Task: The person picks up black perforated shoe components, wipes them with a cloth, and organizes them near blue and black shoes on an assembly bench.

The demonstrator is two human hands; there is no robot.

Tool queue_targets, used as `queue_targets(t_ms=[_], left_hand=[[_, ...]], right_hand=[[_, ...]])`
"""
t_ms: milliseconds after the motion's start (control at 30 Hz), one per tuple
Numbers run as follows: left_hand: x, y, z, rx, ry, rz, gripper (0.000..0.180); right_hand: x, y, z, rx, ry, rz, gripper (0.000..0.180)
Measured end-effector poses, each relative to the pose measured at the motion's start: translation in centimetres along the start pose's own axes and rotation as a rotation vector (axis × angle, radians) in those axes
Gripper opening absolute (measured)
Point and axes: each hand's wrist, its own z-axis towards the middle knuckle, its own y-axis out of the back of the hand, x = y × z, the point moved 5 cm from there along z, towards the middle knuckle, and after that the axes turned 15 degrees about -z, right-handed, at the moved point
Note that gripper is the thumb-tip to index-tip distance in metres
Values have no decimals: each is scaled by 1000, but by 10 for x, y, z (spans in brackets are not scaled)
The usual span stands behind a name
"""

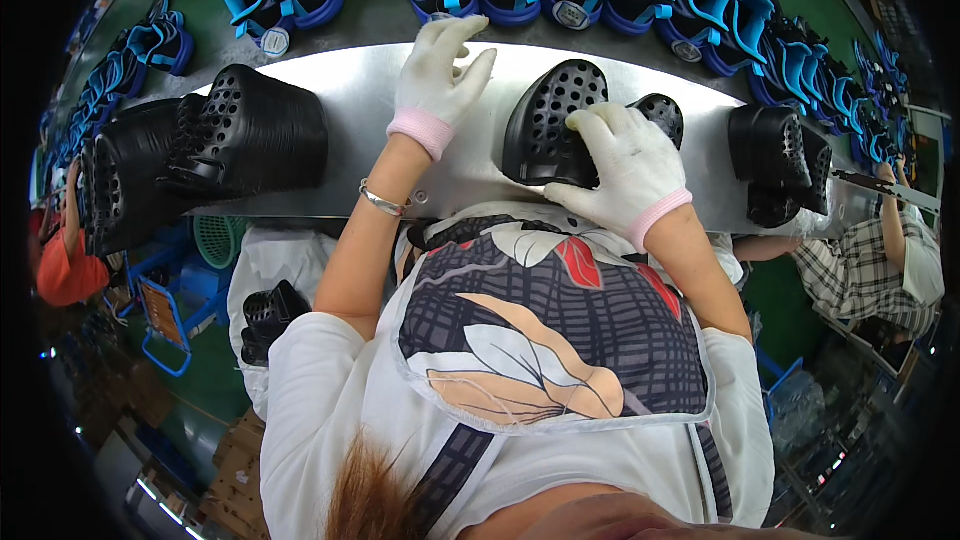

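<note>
We saw a black perforated piece (552, 125), smooth, thick and round-ended, standing on the shiny metal bench (360, 80) just left of another dotted black block (663, 112). Its rounded end pointed away from the person; its long axis ran outward, leaning slightly right. The right hand (625, 160), in a knitted white glove, had hold of its right side, fingers bent, thumb at the near edge. We saw the similarly gloved left hand (445, 75) raised, loosely spread, holding nothing.
</note>
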Motion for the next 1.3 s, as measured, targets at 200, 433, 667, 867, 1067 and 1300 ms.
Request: queue_targets(t_ms=[200, 433, 667, 867, 1067, 1300], left_hand=[[1, -6, 1, 71, 40, -37, 33], [-10, -10, -9, 267, 262, -661, 45], [-47, -19, -26, 419, 775, -1597, 51], [-20, 10, -4, 5, 485, -1543, 39], [-17, 24, 17, -197, 230, -1352, 23], [2, 40, 39, -294, 175, -1005, 33]], right_hand=[[0, 2, 8, 95, 51, 1, 53], [5, 59, 14, 14, 123, 228, 55], [20, 67, 33, -66, 152, 287, 56], [26, 43, 56, 194, -154, 419, 52], [35, 43, 89, 120, -159, 309, 48], [35, 35, 127, 219, -89, 142, 48]])
